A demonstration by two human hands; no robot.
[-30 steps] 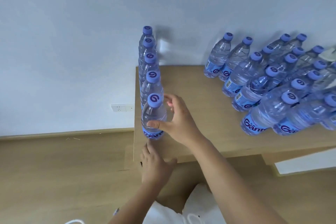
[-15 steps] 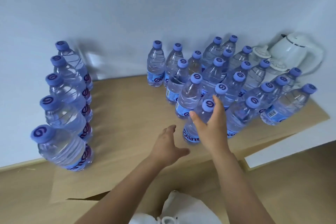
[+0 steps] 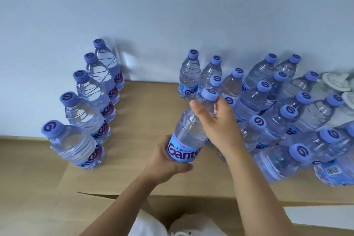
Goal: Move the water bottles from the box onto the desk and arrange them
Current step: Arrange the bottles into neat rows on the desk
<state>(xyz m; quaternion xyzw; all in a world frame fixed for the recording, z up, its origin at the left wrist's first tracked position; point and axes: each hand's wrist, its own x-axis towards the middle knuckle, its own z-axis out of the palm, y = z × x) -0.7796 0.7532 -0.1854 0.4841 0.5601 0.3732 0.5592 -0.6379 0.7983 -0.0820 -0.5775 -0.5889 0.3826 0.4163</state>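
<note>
- The step in hand looks like arranging: one water bottle (image 3: 188,132) is held tilted above the tabletop (image 3: 145,105), between the neat row (image 3: 90,105) on the left and the loose cluster (image 3: 277,113) on the right.
- The right hand (image 3: 216,120) curls its grip round the bottle's neck just under the cap; the left hand (image 3: 164,161) cups and grips the base at the label, fingers wrapped round it.
- The left row has five bottles standing in single file from near edge to wall, each just beside the next; the cluster is crowded and irregular.
- Next move, as I judge it: carry the bottle leftward and set it upright beside the row, probably starting a second file, bringing the base down flat so it does not knock a neighbour.
- Bottles are clear, thin ribbed plastic, filled with water, with rounded shoulders, blue-violet screw caps bearing a swirl mark, and glossy blue labels low on the body.
- The tabletop is matt, light wood-grain; the wall behind is plain and pale.
- No box can be told for certain here.
</note>
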